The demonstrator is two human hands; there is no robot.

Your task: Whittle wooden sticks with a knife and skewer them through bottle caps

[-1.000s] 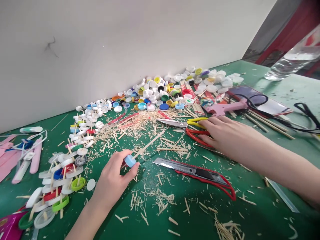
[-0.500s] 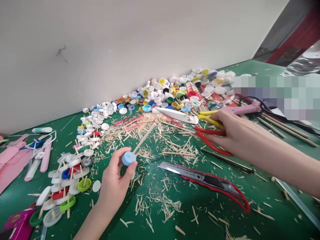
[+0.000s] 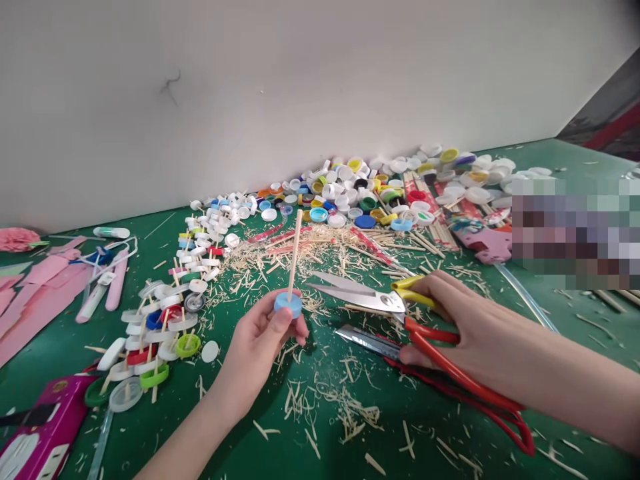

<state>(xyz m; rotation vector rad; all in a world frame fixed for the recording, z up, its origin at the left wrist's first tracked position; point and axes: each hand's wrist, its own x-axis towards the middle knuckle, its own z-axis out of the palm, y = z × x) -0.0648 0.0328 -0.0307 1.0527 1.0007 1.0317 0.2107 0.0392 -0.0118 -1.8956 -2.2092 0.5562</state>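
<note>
Between the thumb and fingers of my left hand [image 3: 265, 340] is a light blue bottle cap [image 3: 288, 305]. A thin wooden stick [image 3: 296, 253] stands nearly upright from the cap. My right hand [image 3: 450, 320] grips scissors [image 3: 360, 293] by their yellow and red handles; the blades are slightly parted and point left toward the stick without touching it. Under the scissors and my right fingers lies a red utility knife [image 3: 370, 341] with its blade out.
Wood shavings [image 3: 345, 407] litter the green table [image 3: 240, 440]. Piled caps [image 3: 345, 193] line the wall. Caps joined by sticks [image 3: 160, 320] stand at left, near a magenta device [image 3: 55, 427], pink paper [image 3: 45, 293] and a glue stick [image 3: 117, 280].
The stick has turned from leaning away to nearly upright as my left hand rotated the cap. My right hand has lowered the scissors over the knife, and the blades have parted. The view has shifted.
</note>
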